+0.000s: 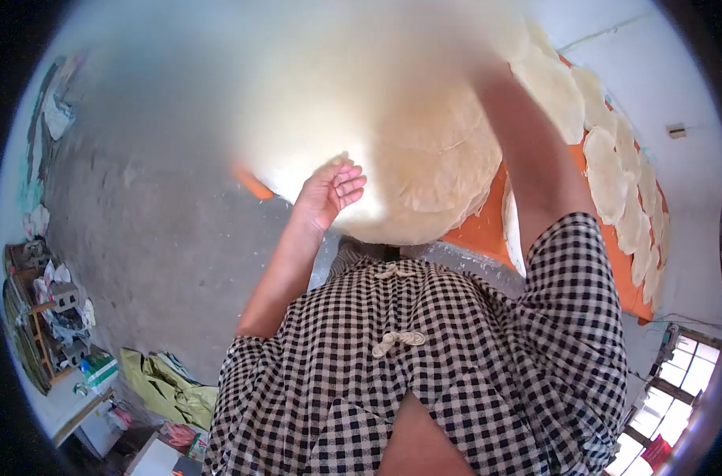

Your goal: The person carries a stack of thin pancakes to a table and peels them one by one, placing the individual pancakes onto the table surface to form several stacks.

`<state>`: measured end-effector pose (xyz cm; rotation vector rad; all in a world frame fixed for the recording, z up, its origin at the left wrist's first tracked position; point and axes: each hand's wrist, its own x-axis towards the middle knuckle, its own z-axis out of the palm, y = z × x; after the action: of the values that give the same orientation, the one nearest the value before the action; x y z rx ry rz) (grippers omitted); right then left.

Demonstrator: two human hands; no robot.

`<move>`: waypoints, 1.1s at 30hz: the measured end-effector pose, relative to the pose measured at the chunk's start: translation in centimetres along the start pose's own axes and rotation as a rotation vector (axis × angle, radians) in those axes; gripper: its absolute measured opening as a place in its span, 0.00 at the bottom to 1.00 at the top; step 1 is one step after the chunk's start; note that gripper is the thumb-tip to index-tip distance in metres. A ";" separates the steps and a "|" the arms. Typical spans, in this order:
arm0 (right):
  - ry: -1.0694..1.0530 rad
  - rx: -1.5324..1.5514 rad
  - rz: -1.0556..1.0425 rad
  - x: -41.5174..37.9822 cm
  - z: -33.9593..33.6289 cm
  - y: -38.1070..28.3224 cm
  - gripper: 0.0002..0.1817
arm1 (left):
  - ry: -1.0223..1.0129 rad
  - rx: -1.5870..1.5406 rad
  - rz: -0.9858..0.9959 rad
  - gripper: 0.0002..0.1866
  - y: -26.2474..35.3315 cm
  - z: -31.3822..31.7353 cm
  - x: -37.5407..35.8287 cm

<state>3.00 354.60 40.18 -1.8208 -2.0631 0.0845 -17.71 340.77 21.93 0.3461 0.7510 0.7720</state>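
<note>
My left hand (335, 190) is held over the near left side of a broad stack of thin, round, pale sheets (440, 166), which look like flatbread or rolled dough. Its palm is turned up and its fingers are loosely curled with gaps between them; I see nothing held in it. From the right, my right forearm (535, 143) reaches across the far side of the stack. The right hand at its end is lost in a dark blur, so its fingers and anything in them are hidden. A bright, hazy patch covers the stack's left part.
Many similar pale rounds (607, 174) lie spread over an orange surface (496, 222) to the right. Grey floor (162, 262) extends on the left. Cluttered shelves (51, 317) and a crumpled yellow-green sheet (170, 389) sit at lower left. A barred window (670, 397) is at lower right.
</note>
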 end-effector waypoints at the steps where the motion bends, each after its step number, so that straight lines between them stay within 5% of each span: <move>1: 0.195 -0.072 -0.131 -0.3 -3.0 -1.8 0.13 | 0.002 -0.015 0.026 0.13 0.1 0.2 -0.1; 2: 0.389 -0.139 -0.260 -1.0 -5.1 -3.0 0.12 | 0.005 -0.030 0.049 0.13 0.2 0.4 -0.3; 5: 0.371 -0.439 -0.417 -2.8 -6.8 -4.2 0.12 | -0.014 -0.091 0.088 0.13 0.8 0.2 -0.5; 7: 0.199 -0.429 -0.463 -3.8 -2.9 -1.8 0.09 | -0.013 -0.131 0.097 0.13 1.2 0.1 -0.1; 11: 0.271 -0.387 -0.555 -9.1 8.1 4.5 0.02 | 0.068 -0.179 0.120 0.13 2.0 0.3 1.0; 13: -0.034 -0.439 -0.411 -12.3 11.0 3.6 0.02 | 0.099 -0.203 0.146 0.13 2.4 -0.1 1.7; 22: 0.175 -0.044 -0.364 -13.6 13.3 1.1 0.04 | 0.238 -0.233 0.203 0.11 4.4 -1.9 3.0; 33: 0.044 0.141 -0.333 -13.5 13.0 1.0 0.09 | 0.274 -0.261 0.183 0.08 5.9 -0.3 2.8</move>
<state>0.88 344.40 24.58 -1.3672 -2.2368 0.0949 -19.58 346.86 23.53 0.0731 0.8707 1.0926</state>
